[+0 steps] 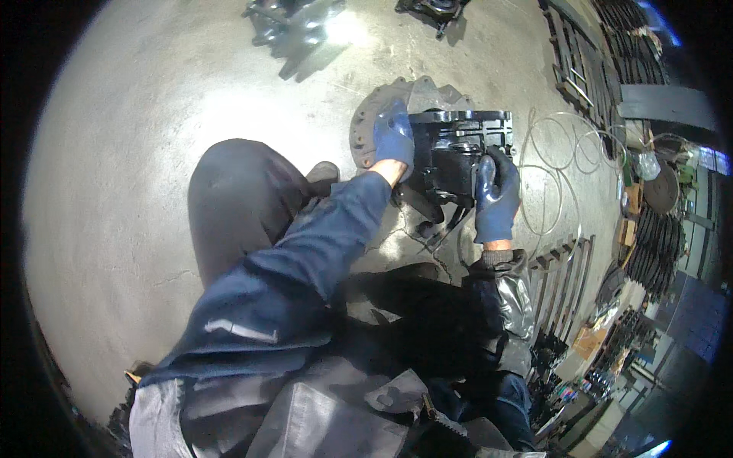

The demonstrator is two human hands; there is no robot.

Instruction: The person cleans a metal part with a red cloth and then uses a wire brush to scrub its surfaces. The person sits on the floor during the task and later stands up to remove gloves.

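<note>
A glossy black metal housing [458, 156], blocky with ribs and a flat top edge, is in front of me between my two hands. Closed about its left edge is my left hand [392, 137] in a blue coated glove, with some fingertips hidden from view. On the opposite side, my right hand [498, 197], also gloved in blue, grips the lower right part with the thumb and fingers around its edge. Behind the housing and my left hand shows a grey round cast flange [365, 126] with bolt holes around its rim. Dark tube-like parts [421, 204] are below the housing.
Dark machine parts lie on the concrete floor [145, 153] ahead: a jagged shiny one [294, 34] and a smaller black one [435, 11]. A coiled clear hose [561, 164] is at the right, near metal racks [565, 282] and stacked black bars [657, 256]. My bent knee [237, 183] is at the left.
</note>
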